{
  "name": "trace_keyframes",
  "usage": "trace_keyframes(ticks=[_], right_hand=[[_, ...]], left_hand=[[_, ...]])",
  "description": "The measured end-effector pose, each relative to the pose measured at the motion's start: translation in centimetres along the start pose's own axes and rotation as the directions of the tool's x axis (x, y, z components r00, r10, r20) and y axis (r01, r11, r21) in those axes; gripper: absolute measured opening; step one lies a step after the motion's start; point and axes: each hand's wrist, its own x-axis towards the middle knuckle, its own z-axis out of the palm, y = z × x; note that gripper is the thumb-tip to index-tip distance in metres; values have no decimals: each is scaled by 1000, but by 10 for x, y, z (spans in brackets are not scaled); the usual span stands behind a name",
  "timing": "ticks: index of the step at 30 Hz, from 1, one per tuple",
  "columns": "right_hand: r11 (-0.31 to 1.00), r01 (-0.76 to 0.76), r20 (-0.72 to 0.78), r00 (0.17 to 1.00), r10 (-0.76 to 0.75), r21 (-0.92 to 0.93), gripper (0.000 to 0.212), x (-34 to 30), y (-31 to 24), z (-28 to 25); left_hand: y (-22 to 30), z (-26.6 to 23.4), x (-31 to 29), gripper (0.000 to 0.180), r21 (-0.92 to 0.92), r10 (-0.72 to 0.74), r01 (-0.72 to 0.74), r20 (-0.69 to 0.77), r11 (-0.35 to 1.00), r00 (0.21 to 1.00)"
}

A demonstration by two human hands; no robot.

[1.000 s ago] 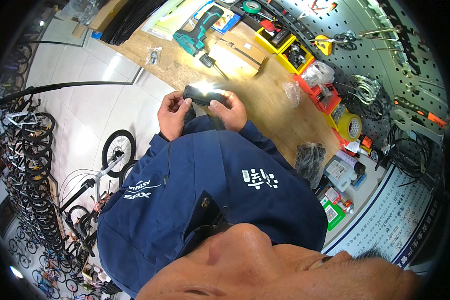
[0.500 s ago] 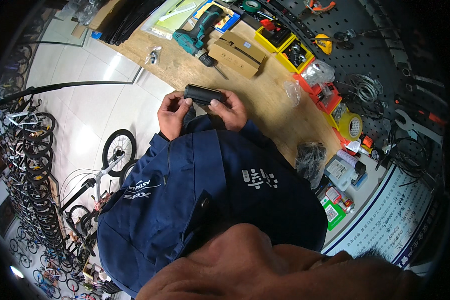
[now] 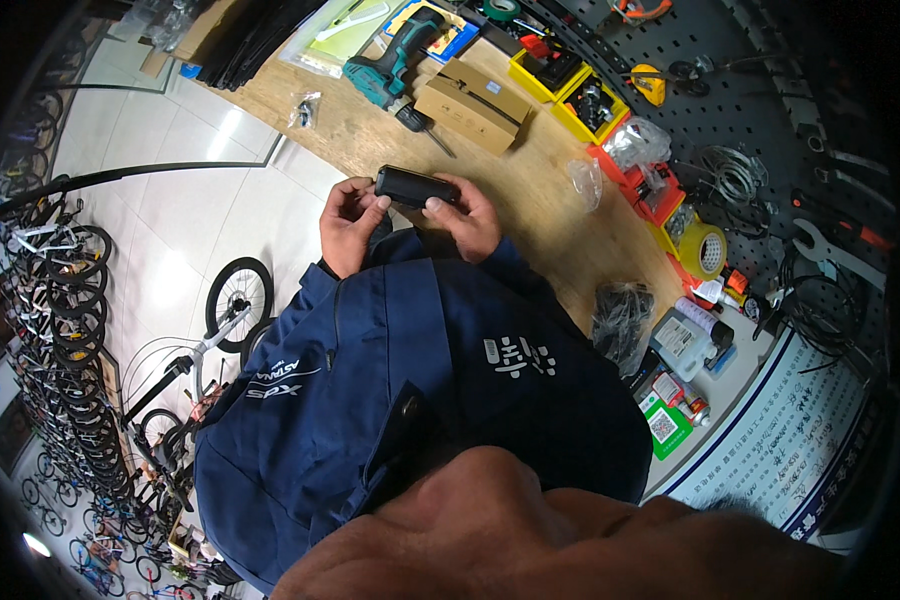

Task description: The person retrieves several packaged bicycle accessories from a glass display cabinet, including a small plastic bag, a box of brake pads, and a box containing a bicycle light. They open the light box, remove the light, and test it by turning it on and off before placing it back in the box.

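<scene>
A small black oblong device with rounded edges [image 3: 416,187] is held up between my two hands, close to the bench's near edge; its exact kind does not show. My left hand [image 3: 348,228] pinches its left end between thumb and fingers. At its right end, my right hand [image 3: 473,222] grips it with the thumb in front and the fingers behind. Beyond the device, a teal and black cordless drill [image 3: 378,80] lies on the wooden bench [image 3: 355,140], its bit pointing toward the hands. Beside the drill sits a closed brown cardboard box [image 3: 473,106].
Yellow and red parts bins [image 3: 588,108] line the bench's right side below a dark pegboard [image 3: 750,110] with tools. Tape [image 3: 702,250], a black plastic bag [image 3: 622,322] and bottles [image 3: 682,345] are at right. Several bicycles [image 3: 65,290] stand at left.
The black device has tilted slightly in my fingers and shifted a little to the right, both hands moving with it. The grip is kept.
</scene>
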Motion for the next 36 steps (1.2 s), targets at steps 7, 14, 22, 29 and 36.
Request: trace_keyframes(ticks=[7, 14, 22, 29, 36], right_hand=[[914, -5, -87, 995, 44, 406, 39, -2, -1, -48], [815, 59, -110, 994, 6, 577, 48, -15, -15, -104], [720, 172, -157, 984, -88, 672, 49, -30, -39, -139], [761, 205, -157, 978, -137, 615, 53, -26, -49, -161], [802, 306, -352, 777, -522, -514, 31, 17, -37, -144]], left_hand=[[8, 8, 61, 56, 440, 275, -381, 287, 813, 918], [13, 57, 161, 82, 650, 339, -754, 692, 92, 638], [34, 70, 200, 58, 536, 305, -829, 772, 159, 557], [41, 91, 235, 42, 548, 331, -696, 622, 463, 710], [46, 115, 249, 37, 604, 245, -557, 522, 570, 817]])
